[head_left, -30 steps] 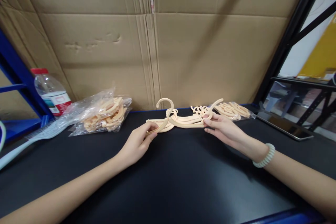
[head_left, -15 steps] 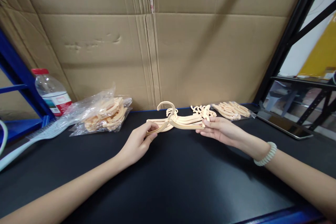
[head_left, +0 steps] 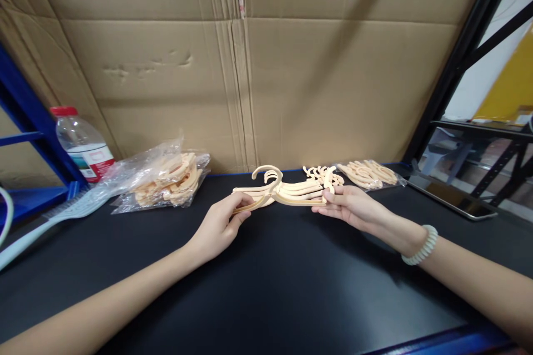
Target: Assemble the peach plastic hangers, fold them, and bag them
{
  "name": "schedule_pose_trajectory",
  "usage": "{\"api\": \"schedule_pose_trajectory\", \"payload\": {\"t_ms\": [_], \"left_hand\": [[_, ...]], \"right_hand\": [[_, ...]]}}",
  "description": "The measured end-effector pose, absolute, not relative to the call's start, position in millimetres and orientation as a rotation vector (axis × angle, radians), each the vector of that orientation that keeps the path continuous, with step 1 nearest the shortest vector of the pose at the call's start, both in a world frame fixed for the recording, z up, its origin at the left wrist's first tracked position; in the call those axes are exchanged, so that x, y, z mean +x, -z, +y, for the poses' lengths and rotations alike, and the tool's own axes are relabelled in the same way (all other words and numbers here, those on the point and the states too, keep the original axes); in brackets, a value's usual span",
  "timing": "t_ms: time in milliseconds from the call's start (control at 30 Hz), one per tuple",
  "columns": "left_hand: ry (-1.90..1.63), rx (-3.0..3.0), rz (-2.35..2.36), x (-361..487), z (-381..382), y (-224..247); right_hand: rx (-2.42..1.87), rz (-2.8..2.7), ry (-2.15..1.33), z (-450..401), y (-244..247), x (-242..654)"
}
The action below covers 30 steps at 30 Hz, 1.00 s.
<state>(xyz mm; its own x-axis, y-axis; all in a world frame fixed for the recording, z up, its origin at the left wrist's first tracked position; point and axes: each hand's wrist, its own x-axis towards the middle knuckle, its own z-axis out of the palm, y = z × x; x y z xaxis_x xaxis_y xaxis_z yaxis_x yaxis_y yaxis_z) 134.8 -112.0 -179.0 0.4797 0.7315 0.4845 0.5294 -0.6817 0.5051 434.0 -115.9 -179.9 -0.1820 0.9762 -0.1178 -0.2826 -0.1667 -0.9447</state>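
Note:
A cream hanger with a curved hook is held up over the black table. My left hand pinches its left arm between thumb and fingers. My right hand grips its right end, where a short upright cream piece also stands at the fingertips. Right behind it lie several stacked hangers, partly hidden by the held one. Several loose cream hook-shaped pieces lie behind my right hand.
Left on the black table are a bag of cream pieces, a pale blue brush and a bottle. At right lie another bag and a phone. Cardboard stands behind.
The held hanger's hook has shifted slightly right and down, and the upright piece at my right fingertips has shifted slightly. Both hands keep their grip.

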Motion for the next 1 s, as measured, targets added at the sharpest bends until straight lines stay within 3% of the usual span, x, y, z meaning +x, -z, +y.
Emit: {"api": "schedule_pose_trajectory", "payload": {"t_ms": [467,1000], "left_hand": [[-1.008,2.43,1.121,135.7,-111.4,179.0],[-1.083,2.348,1.188,133.4,-106.7,171.8]], "right_hand": [[-0.965,-1.078,-1.3,-122.0,183.8,422.9],[-0.841,-1.025,-1.356,-105.5,176.7,440.8]]}}
